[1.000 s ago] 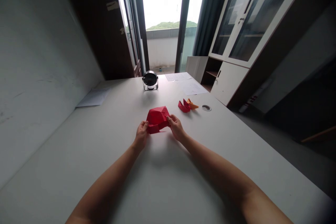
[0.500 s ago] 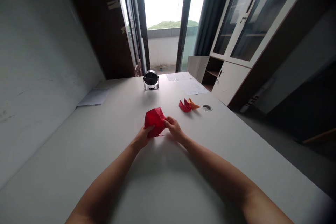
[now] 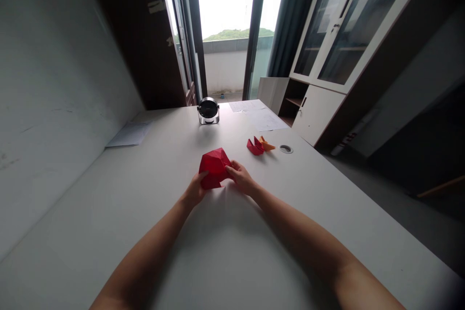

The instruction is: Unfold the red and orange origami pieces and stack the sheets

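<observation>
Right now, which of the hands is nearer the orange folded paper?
Right. The right hand is left of the orange folded paper and nearer the camera; the left hand is farther left.

we're head-high, one worn camera, looking forward and down over the table (image 3: 225, 256), well back from the held paper (image 3: 213, 167), window (image 3: 225, 0) ahead!

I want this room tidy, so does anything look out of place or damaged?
Yes: a lower door of the white cabinet stands open, showing a shelf, while the door beside it is shut. Pale, ragged patches also mar the dark panel on the left, perhaps peeling.
</observation>
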Available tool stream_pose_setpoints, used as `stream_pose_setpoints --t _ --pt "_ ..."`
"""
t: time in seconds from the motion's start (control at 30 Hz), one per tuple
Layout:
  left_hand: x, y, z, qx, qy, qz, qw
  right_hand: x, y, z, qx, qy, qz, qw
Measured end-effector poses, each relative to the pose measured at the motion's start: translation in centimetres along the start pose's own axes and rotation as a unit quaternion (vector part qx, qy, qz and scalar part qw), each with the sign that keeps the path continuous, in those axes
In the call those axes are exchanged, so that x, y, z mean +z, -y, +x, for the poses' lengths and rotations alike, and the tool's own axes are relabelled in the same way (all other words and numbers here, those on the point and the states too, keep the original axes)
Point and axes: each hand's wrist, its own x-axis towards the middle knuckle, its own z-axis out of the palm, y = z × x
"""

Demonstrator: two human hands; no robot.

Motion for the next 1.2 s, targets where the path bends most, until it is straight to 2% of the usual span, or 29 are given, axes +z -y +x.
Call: stream_pose_setpoints --t 0.13,0.3,0.53,0.67,0.77,1.03,1.2 --pt "0.1 -0.6 -0.1 -0.008 -0.014 0.016 1.0 -0.5 -0.4 0.3 -0.007 -0.061 -0.033 0.998" --pt "-0.9 -0.6 0.5 0.055 -0.055 0.021 0.997 -1.1 -0.6 0.5 -0.033 -0.124 -0.054 0.99" --pt "-2.9 -0.4 1.3 0.1 -0.119 0.071 0.985 -1.5 -0.9 0.7 -0.087 -0.145 -0.097 0.981" --pt "-4.1 -0.6 1.7 0.149 -0.197 0.176 0.953 -1.8 -0.7 0.8 -0.085 -0.151 -0.127 0.977" --pt "-4.6 -0.8 1.8 0.174 -0.228 0.203 0.936 -1.8 -0.6 0.8 -0.093 -0.139 -0.134 0.977" --pt "-4.4 -0.4 2.0 0.123 -0.219 0.099 0.963 0.3 0.7 -0.2 -0.068 -0.024 -0.098 0.993" --pt "-4.6 0.1 2.2 0.112 -0.208 0.106 0.966 0.9 0.5 -0.9 -0.029 0.045 -0.115 0.992"
